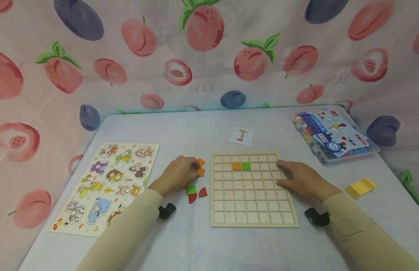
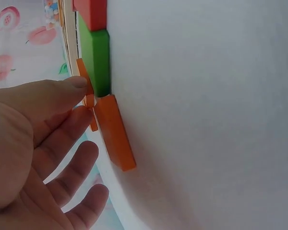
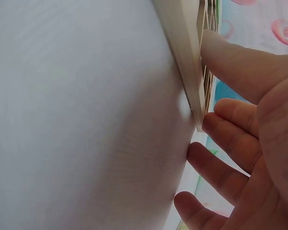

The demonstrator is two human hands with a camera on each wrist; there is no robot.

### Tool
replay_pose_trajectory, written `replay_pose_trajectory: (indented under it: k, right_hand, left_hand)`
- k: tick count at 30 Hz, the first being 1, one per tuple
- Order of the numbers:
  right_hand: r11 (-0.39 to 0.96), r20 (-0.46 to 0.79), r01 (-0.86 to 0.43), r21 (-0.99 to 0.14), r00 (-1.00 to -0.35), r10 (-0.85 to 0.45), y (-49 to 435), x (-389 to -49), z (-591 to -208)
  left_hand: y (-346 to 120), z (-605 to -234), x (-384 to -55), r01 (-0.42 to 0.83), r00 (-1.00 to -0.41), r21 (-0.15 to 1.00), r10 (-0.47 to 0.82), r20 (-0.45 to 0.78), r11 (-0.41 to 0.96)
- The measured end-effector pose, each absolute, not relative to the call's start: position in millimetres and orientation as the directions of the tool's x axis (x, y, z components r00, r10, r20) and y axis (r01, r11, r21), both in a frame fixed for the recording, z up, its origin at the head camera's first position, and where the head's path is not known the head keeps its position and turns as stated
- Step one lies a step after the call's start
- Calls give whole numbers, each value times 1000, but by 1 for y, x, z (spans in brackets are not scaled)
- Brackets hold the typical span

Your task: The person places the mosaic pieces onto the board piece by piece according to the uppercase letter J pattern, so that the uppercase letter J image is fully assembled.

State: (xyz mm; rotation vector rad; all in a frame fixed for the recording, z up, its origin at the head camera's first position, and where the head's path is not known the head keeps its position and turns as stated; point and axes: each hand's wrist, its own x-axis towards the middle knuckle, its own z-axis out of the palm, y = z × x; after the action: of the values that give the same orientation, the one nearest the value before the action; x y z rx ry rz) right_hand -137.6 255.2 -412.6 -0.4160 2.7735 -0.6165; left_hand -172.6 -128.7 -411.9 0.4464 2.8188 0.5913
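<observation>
My left hand point(image 1: 180, 172) is left of the wooden grid board point(image 1: 255, 225), its thumb and forefinger pinching a small orange square tile point(image 2: 84, 76). Another orange tile point(image 2: 116, 134) lies near the fingertips in the left wrist view. Closer to me on the table are a green square tile point(image 1: 191, 189) and red quarter-round tiles point(image 1: 202, 192). An orange tile point(image 1: 236, 166) and a green tile point(image 1: 245, 166) sit side by side in the board's second row. My right hand point(image 1: 305, 178) touches the board's right edge, thumb and fingers spread and fairly straight.
Behind the board lies a small pattern card point(image 1: 247, 139). An animal puzzle board point(image 1: 120, 177) is at the left, partly behind the left forearm. A clear plastic box point(image 1: 334, 135) stands at the back right, with a yellow folded piece point(image 1: 361, 188) in front of it.
</observation>
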Motion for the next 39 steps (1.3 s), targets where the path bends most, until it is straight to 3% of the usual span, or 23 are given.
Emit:
replay_pose_trajectory:
  k: [22, 39]
  right_hand:
    - [866, -198, -218, -450, -921, -334, 255, -138, -412]
    - [867, -210, -212, -450, -919, -334, 256, -139, -413]
  left_hand:
    - [-131, -412, -168, 235, -930, 414, 326, -166, 880]
    - [-127, -412, -167, 290, -932, 307, 341, -126, 906]
